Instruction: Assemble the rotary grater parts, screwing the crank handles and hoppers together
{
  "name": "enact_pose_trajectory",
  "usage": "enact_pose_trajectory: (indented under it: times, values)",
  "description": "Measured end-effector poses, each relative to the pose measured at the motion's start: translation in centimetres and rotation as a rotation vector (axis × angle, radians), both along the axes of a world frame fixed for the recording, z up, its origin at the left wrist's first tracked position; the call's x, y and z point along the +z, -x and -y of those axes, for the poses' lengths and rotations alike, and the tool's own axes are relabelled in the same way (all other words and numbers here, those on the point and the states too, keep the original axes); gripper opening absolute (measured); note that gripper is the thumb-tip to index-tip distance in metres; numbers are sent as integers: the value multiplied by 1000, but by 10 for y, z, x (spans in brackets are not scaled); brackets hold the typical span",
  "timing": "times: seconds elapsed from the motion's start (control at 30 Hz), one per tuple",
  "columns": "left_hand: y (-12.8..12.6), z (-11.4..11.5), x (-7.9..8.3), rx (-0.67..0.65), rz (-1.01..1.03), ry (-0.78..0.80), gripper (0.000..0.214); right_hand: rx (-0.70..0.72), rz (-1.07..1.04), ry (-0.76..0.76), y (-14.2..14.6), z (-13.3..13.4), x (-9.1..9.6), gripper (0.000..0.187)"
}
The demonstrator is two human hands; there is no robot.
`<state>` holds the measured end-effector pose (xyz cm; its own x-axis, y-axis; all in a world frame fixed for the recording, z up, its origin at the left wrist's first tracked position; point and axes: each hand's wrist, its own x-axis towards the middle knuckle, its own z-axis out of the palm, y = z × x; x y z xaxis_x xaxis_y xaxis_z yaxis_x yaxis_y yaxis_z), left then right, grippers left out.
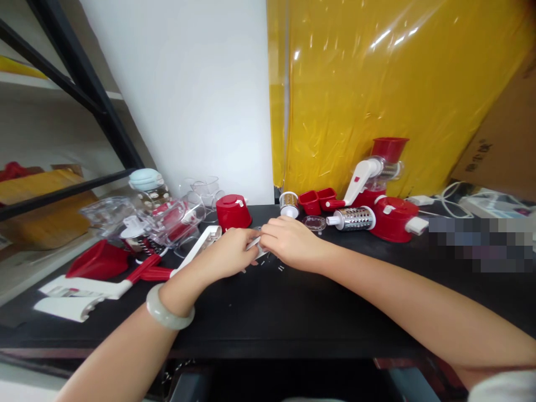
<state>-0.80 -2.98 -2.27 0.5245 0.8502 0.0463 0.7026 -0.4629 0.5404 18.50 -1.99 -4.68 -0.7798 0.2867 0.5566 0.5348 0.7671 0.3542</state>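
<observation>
Both hands meet over the middle of the black table. My left hand (233, 252), with a pale bangle (167, 310) on its wrist, pinches a small white strip-like piece (253, 243). Closed fingers of my right hand (295, 244) press in from the other side; what they grip is hidden. Several tiny pale metallic bits (281, 268) lie loose below the hands. Just behind my left hand stands a red base (233, 211), and a white crank handle (200, 245) lies beside that wrist. A metal grater drum (288, 204) stands behind my right hand.
An assembled red rotary grater (389, 151), a second drum (355, 218) and a red base (393, 219) are at right. Clear plastic housings (176, 220), a red hopper (98, 261) and white handle shells (69, 307) crowd the left. A black metal frame (75, 72) rises there.
</observation>
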Motion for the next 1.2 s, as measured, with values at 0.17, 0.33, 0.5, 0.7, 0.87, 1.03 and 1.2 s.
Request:
enact_pose_trajectory:
  times: [0.17,0.33,0.5,0.7,0.87,1.03,1.2]
  values:
    - [-1,1,5,0,-75,-97,13,78,-12,-46,7,8,1,27]
    - [4,-4,10,20,-32,-168,22,89,-38,154,3,11,12,22]
    - [10,-9,7,89,44,-106,33,0,31,454,-10,3,6,8]
    - [12,-14,1,105,66,-58,31,-64,55,586,-12,2,-3,9]
    - [12,-14,1,114,88,-48,28,-24,-106,369,-17,5,7,14]
    - [8,-9,4,98,93,-2,28,-70,-179,86,-18,2,12,21]
    - [3,-4,4,71,116,74,30,-124,-74,-66,-13,2,4,27]
